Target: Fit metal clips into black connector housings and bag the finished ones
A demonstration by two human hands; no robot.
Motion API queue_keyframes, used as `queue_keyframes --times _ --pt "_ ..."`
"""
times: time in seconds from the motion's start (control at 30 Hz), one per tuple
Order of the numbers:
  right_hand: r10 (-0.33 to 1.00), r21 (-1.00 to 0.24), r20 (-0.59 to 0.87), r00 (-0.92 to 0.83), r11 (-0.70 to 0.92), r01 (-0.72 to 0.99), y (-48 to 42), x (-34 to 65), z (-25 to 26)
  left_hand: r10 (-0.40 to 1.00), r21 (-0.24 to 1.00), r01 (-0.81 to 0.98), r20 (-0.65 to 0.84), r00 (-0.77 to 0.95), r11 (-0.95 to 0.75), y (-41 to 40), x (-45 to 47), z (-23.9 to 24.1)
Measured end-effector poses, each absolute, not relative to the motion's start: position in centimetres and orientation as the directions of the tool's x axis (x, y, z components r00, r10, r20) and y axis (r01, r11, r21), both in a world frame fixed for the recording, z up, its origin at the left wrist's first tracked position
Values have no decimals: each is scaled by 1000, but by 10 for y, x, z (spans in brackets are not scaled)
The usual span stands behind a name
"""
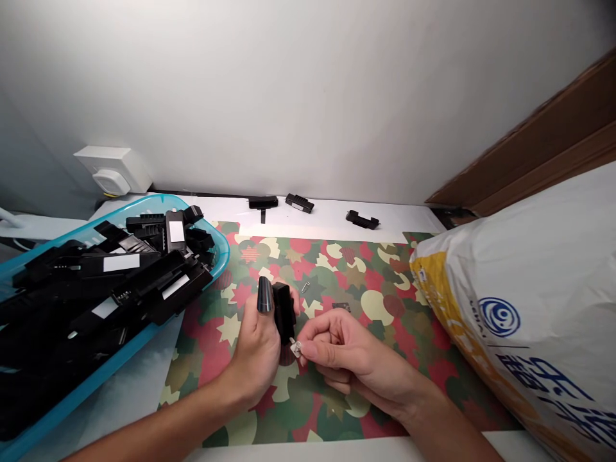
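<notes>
My left hand (257, 346) is closed around a black plastic housing (283, 311), held tilted above the camouflage-patterned mat. On its thumb is a shiny dark pointed piece (264, 294). Between thumb and forefinger, my right hand (339, 350) pinches a small silvery metal contact (295, 348), which looks to have a coiled spring on it. The contact is at the lower end of the housing; whether the two touch I cannot tell. A small bent metal clip (305, 287) lies on the mat just beyond my hands.
A blue basket (222, 253) piled with black plastic housings stands at the left. Three black plastic parts, one of them (362, 219), lie along the wall. A large white and yellow bag (539, 269) fills the right side. A white socket box (115, 168) is on the wall.
</notes>
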State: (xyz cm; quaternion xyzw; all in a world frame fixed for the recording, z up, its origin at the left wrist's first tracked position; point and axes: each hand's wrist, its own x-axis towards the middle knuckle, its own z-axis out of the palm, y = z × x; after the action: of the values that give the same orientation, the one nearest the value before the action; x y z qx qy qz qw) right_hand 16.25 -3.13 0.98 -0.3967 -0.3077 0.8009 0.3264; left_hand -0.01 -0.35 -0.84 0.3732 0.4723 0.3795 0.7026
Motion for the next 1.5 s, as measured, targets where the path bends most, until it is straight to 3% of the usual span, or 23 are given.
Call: queue_keyframes --times 0.43,0.6,0.7,0.9,1.07,1.27,1.5 --pt "723 -666 -483 -494 -670 -329 -34 161 9 932 940 -203 -208 298 275 0 3 0" --pt "738 -691 -480 -475 -651 -314 -33 159 10 938 952 -198 -166 306 233 -1 2 -3" --pt "786 -768 -462 -411 -586 -260 -34 155 10 958 971 -167 -123 261 170 2 2 -2" --pt "909 -923 -330 -254 -368 -117 -36 147 4 970 950 -224 -184 158 217 9 6 2" --pt "969 -970 -244 -34 -244 2 -39 141 5 964 947 -266 -118 239 182 11 5 -2" --pt "993 -968 3 122 -27 248 -47 133 7 961 949 -291 -34 276 117 10 5 -7" --pt "979 -927 136 155 71 368 -46 136 5 947 955 -281 -1 321 97 3 3 -6"
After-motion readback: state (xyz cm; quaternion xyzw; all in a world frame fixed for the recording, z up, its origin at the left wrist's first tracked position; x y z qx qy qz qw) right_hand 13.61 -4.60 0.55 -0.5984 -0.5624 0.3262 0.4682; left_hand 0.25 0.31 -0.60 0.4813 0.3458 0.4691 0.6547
